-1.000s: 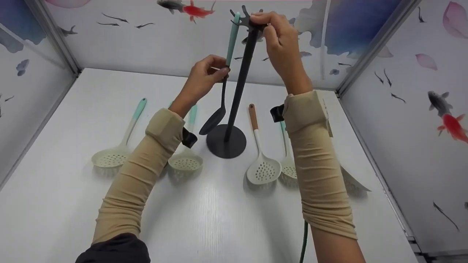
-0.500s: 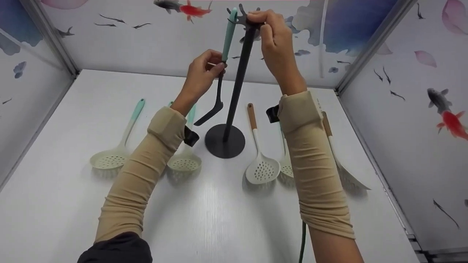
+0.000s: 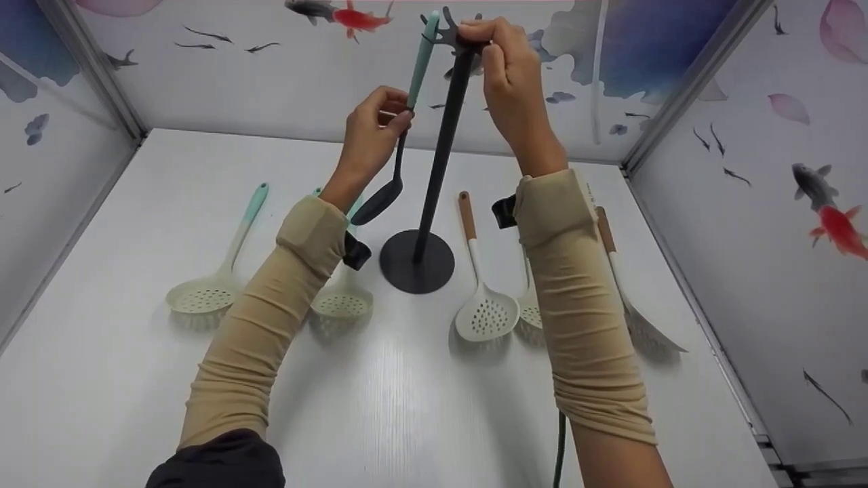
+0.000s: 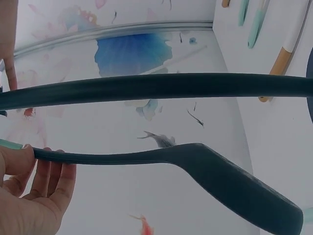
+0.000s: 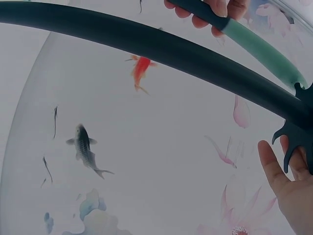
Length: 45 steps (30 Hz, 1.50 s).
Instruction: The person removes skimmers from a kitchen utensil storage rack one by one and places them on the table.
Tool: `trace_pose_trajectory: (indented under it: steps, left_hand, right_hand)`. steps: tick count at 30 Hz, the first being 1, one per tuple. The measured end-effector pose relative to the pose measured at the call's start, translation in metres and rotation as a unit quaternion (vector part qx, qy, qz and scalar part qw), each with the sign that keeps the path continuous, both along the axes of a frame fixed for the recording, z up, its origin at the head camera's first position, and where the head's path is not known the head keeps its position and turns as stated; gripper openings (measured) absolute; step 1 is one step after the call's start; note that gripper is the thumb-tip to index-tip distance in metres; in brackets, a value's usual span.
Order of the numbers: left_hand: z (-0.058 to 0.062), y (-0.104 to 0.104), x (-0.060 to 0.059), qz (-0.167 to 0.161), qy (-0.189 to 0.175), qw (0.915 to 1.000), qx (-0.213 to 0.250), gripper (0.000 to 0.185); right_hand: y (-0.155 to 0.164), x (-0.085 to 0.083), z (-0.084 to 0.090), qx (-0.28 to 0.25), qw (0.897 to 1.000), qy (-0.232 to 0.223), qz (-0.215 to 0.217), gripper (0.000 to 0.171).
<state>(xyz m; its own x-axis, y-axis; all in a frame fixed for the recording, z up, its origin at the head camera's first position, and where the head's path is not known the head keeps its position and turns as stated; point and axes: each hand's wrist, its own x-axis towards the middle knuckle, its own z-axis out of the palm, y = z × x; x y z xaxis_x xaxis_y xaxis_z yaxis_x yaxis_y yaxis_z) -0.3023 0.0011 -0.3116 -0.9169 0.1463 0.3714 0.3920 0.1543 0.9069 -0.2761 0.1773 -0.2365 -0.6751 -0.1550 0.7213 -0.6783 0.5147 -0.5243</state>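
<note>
Left hand: the left hand (image 3: 369,139) pinches the dark spoon (image 3: 393,177) between thumb and curled fingers (image 4: 57,180), at the joint where its black shaft meets the teal grip.
Right hand: the right hand (image 3: 505,74) is clenched round the pronged head of the black stand (image 3: 441,146); fingers (image 5: 279,176) lie against the prongs.
Spoon position: it hangs in the air just left of the stand's pole, bowl down and tilted toward the left forearm, teal tip up beside the prongs; whether it touches a prong I cannot tell.
Stand position: upright, its round base on the white counter (image 3: 407,393), between the two forearms.
Change from earlier: half a second ago the spoon's bowl showed edge-on and angled outward; now it has turned to show more of its face and sits a little higher. The right hand's hold on the stand is unchanged.
Lying on the counter: pale slotted skimmers, one far left (image 3: 210,285), one partly under the left sleeve (image 3: 339,301), one with a wooden grip (image 3: 483,298) right of the base, more partly hidden behind the right sleeve.
</note>
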Motion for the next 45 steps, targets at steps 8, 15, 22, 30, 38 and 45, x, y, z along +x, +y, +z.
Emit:
trace_pose_trajectory:
  steps: [8, 15, 22, 30, 38, 45]
  left_hand:
    - [0.002, -0.015, -0.001, 0.020, -0.013, 0.9987, 0.044, 0.021]
    - [-0.006, -0.042, -0.001, 0.046, -0.024, 0.9979, 0.038, 0.024]
    - [-0.021, -0.084, -0.001, 0.088, -0.022, 0.9957, 0.021, 0.026]
    - [-0.042, -0.139, -0.001, 0.165, -0.040, 0.9852, -0.022, 0.026]
    - [-0.059, -0.191, -0.001, 0.252, -0.053, 0.9660, -0.015, 0.024]
    - [-0.067, -0.230, -0.001, 0.312, -0.054, 0.9485, -0.017, 0.023]
  right_hand:
    - [-0.001, -0.001, -0.001, -0.011, 1.000, 0.004, 0.008, 0.033]
    - [-0.002, -0.002, -0.001, -0.016, 1.000, 0.007, 0.006, 0.033]
    - [-0.002, -0.003, -0.001, -0.011, 1.000, 0.009, 0.002, 0.034]
    - [0.000, -0.005, -0.001, 0.011, 1.000, 0.015, 0.005, 0.035]
    - [-0.002, -0.007, -0.004, 0.010, 1.000, 0.015, 0.009, 0.035]
    - [-0.001, -0.007, -0.004, 0.016, 1.000, 0.005, -0.002, 0.034]
